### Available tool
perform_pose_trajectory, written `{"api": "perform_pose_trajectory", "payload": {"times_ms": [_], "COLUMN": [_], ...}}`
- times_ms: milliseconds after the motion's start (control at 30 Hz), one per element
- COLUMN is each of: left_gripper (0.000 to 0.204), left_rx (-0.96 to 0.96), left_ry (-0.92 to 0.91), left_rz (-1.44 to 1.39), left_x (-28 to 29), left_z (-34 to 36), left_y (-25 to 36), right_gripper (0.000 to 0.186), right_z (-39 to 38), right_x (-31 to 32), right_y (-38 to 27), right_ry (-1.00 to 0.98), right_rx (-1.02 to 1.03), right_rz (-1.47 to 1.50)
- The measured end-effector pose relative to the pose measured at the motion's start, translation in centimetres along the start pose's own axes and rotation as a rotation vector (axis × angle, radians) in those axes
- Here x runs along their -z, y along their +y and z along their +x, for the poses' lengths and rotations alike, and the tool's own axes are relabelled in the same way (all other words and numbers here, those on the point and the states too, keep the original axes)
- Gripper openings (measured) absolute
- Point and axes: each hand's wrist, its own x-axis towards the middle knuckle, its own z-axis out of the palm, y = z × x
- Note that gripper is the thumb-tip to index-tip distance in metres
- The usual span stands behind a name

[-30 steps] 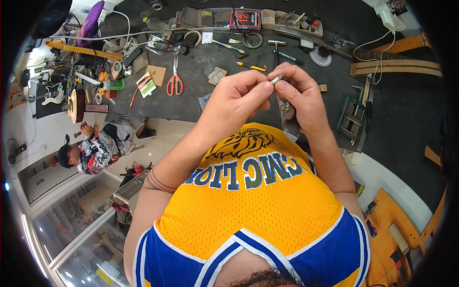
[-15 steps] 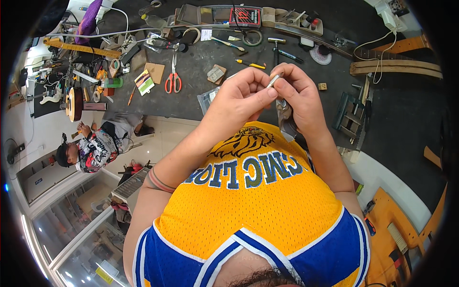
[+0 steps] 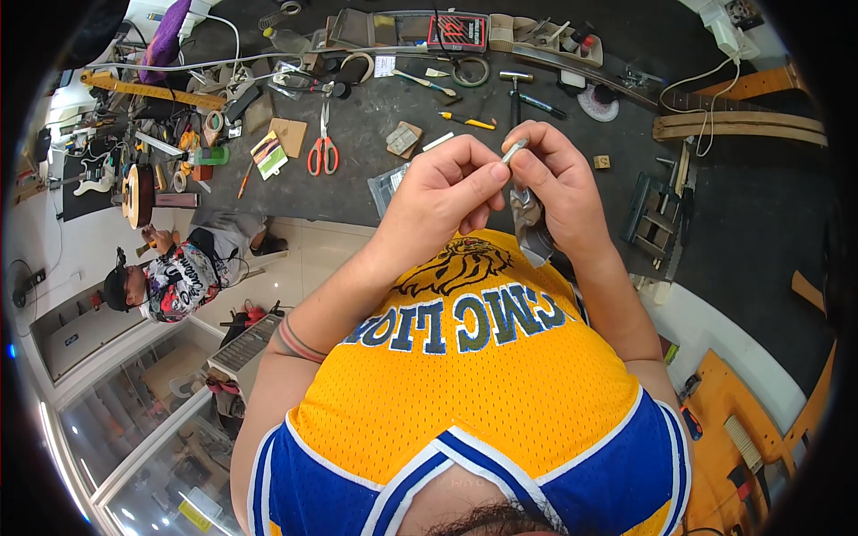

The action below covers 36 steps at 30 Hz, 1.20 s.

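Over the near edge of the bench, my two hands meet in front of my chest. Between the thumb and fingers of my right hand [image 3: 561, 186] is a small pale strip [image 3: 514, 150], pointing up and to the right. My left hand [image 3: 447, 186] is closed, its thumb and fingertip pinched at the strip's lower end. A shiny grey thing [image 3: 529, 219] hangs beneath my right palm; its kind cannot be made out. Just left of my left hand lies a clear plastic packet [image 3: 384, 186], partly covered. A white stick [image 3: 438, 141] lies beyond my left knuckles.
Red-handled scissors [image 3: 323, 152], a small block [image 3: 404, 139], a yellow-black cutter [image 3: 468, 121] and a hammer [image 3: 516, 94] lie on the dark bench [image 3: 357, 196]. A metal vise [image 3: 654, 214] stands at the right. At far left another person [image 3: 183, 277] works near a guitar [image 3: 138, 194].
My left hand has shifted slightly down and left, baring more of the white stick on the bench. The right hand has barely moved, and the pale strip stays between the fingers.
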Motion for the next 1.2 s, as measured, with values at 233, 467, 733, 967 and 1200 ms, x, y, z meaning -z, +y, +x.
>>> {"api": "perform_pose_trajectory", "payload": {"times_ms": [233,467,733,967,1200], "left_gripper": [0.023,0.023,0.037,0.033,0.022], "left_rx": [0.039,0.27,0.673,0.61,-0.053], "left_ry": [-0.077,-0.283,-0.553,-0.534,-0.309], "left_rz": [-0.057,0.135,-0.132,-0.039,0.796], "left_x": [0.2,2.7,5.0,5.0,3.2], "left_z": [-0.1,-1.0,-1.6,-2.3,-3.0], "left_y": [0.3,0.4,0.5,-1.2,-0.4], "right_gripper": [0.013,0.012,0.012,0.01,0.012], "right_z": [-0.5,-1.0,-1.5,-1.9,-3.0], "right_x": [0.4,1.3,-0.2,-0.3,-0.9], "right_y": [-0.6,-2.4,-1.9,0.0,1.1], "right_ry": [-0.058,-0.304,-0.448,-0.522,-0.326], "right_rx": [0.043,0.264,0.346,0.369,0.221], "right_rz": [-0.073,-0.882,-0.976,-0.947,-0.852]}}
